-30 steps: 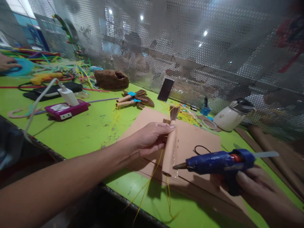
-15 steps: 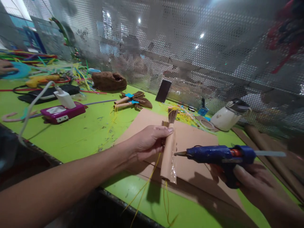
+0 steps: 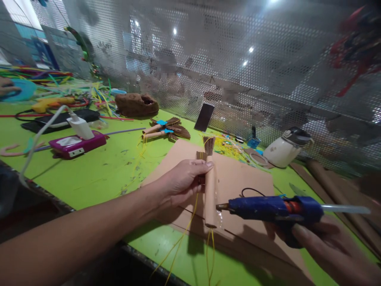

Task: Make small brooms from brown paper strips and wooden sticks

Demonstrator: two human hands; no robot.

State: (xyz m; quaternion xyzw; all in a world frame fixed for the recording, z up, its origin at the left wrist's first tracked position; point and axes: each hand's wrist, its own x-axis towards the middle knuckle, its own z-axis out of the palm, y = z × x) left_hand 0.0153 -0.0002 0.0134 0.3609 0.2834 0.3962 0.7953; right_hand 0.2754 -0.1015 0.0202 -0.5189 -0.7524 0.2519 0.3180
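Note:
A rolled brown paper tube (image 3: 210, 194) with a pleated brown end is pinched near its top in my left hand (image 3: 189, 174). Yellow strings (image 3: 210, 250) hang from its lower end. My right hand (image 3: 318, 238) grips a blue hot glue gun (image 3: 268, 208) with a clear glue stick (image 3: 345, 208) out of its back. The gun's nozzle is close to the tube's right edge, where shiny glue shows; I cannot tell whether it touches. Under both hands lie brown cardboard sheets (image 3: 244, 174).
Two finished-looking tubes with brown pleated fans (image 3: 166, 129) lie at the back. A purple power strip (image 3: 77, 145), a brown pouch (image 3: 135, 105), a phone (image 3: 204, 117) and a white container (image 3: 284, 149) stand around. Another person's hand (image 3: 8, 87) is at far left.
The glue gun has moved down along the tube toward its lower end. My left hand has turned the tube slightly, so its lower end has swung right and stands more upright.

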